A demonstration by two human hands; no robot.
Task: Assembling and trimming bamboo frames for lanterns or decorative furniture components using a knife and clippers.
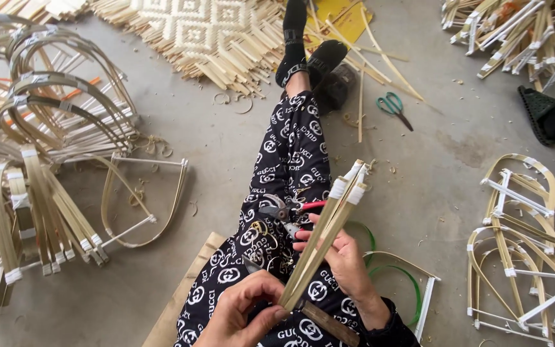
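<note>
Across our lap, near the bottom of the scene, we hold a bundle of bamboo strips [325, 231] slanted up and to the right, its taped tips raised where we can see them. Our left hand [242, 311] pinches the bundle's lower end between thumb and fingers, seemingly to keep the strips aligned. Our right hand [342, 260] is curled around the middle from behind, steadying it. Red-handled pliers [287, 212] rest on our thigh just beside that hand, within easy reach. No container is present; bent bamboo frames [46, 148] simply lie piled on the concrete floor [226, 154] at left and right. Green scissors [393, 106] lie farther off.
</note>
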